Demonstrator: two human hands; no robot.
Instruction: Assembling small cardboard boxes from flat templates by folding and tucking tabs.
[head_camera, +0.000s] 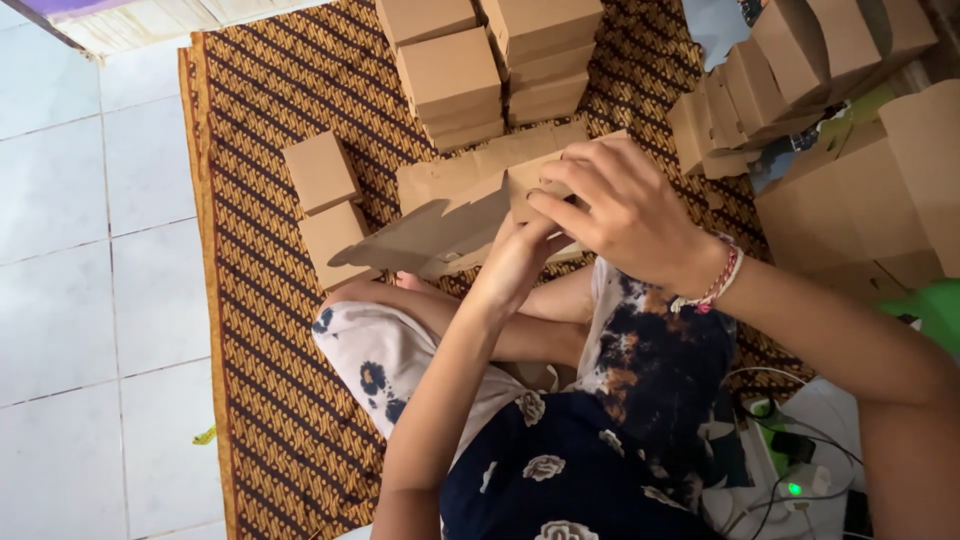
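A partly folded brown cardboard box (450, 215) with loose flaps hangs above my lap. My right hand (625, 210) grips its upper right edge, fingers curled over the cardboard. My left hand (520, 260) comes up from below and holds the box's underside; its fingers are mostly hidden behind the cardboard and my right hand. A beaded bracelet (715, 285) circles my right wrist.
Stacks of folded brown boxes (455, 75) stand ahead on a patterned brown mat (260, 330). Two small boxes (322, 172) lie at the left. More boxes (790, 60) pile up at the right. White tile floor (90, 250) lies left. Cables and a charger (800, 475) sit lower right.
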